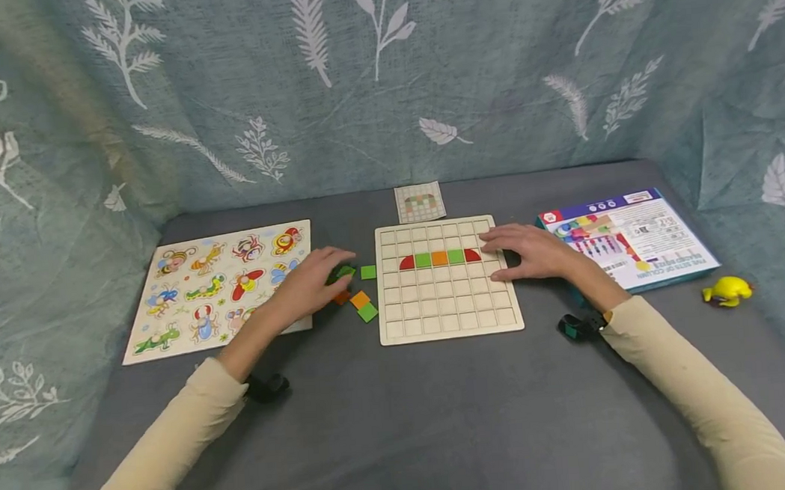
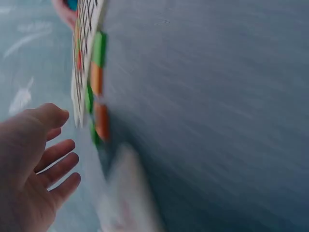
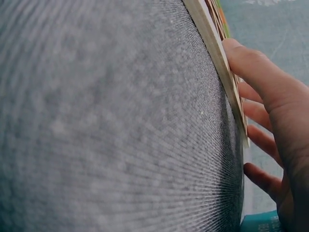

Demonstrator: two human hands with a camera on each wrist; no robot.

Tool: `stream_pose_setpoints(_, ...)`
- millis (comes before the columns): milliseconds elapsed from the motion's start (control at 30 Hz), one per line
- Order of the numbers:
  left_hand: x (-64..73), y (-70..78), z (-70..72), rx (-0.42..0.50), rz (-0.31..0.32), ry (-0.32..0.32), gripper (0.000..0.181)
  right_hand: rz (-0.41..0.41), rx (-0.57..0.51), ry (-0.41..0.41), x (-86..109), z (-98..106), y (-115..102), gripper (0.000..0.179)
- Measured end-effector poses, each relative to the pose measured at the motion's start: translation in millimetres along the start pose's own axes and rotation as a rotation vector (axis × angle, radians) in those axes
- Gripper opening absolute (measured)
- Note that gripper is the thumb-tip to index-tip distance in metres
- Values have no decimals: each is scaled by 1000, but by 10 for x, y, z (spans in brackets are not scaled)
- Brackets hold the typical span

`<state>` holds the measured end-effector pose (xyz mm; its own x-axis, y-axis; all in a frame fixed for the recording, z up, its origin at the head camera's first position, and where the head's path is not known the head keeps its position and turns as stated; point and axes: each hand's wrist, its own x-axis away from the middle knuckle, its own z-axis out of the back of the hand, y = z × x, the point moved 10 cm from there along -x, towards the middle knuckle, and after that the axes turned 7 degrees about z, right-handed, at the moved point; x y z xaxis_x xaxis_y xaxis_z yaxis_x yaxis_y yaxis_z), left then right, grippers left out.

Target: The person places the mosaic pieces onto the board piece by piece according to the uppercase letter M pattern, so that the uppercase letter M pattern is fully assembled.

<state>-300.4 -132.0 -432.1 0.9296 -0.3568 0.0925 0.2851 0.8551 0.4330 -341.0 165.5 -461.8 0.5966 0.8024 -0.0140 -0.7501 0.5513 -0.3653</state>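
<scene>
My left hand (image 1: 309,283) hovers with relaxed, spread fingers by a small group of loose tiles, nothing in its grasp. Partly behind its fingers lies a green tile (image 1: 346,271); another green tile (image 1: 368,272) and an orange tile (image 1: 360,300) lie just to the right. A wooden grid board (image 1: 451,324) is in the middle, bearing one row: red curved pieces at both ends, green squares inside them, an orange square (image 1: 439,258) at the centre. The fingers of my right hand (image 1: 531,251) lie loosely over the board's right edge, thumb at the rim in the right wrist view.
Behind the grid board lies a small pattern card (image 1: 420,202). An insect puzzle board (image 1: 222,285) is on the left, partly under my left forearm. To the right are a printed box (image 1: 635,238) and a yellow toy (image 1: 728,290). A patterned cloth (image 1: 358,127) hangs behind the table.
</scene>
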Motion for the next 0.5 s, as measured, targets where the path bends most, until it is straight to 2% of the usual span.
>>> stream_pose_setpoints(100,284,-291,41,64,56,38,42,4,-3,-11,-10,-20,-19,55)
stream_pose_setpoints(200,470,-426,38,106,60,90,40,-10,-6,-19,-2,-3,-7,56)
stream_pose_setpoints(367,599,-437,54,122,33,166,38,-16,-14,-22,-7,5,5,56)
stream_pose_setpoints(500,595,-408,33,131,36,160,38,-6,-21,-18,-14,-18,-6,57)
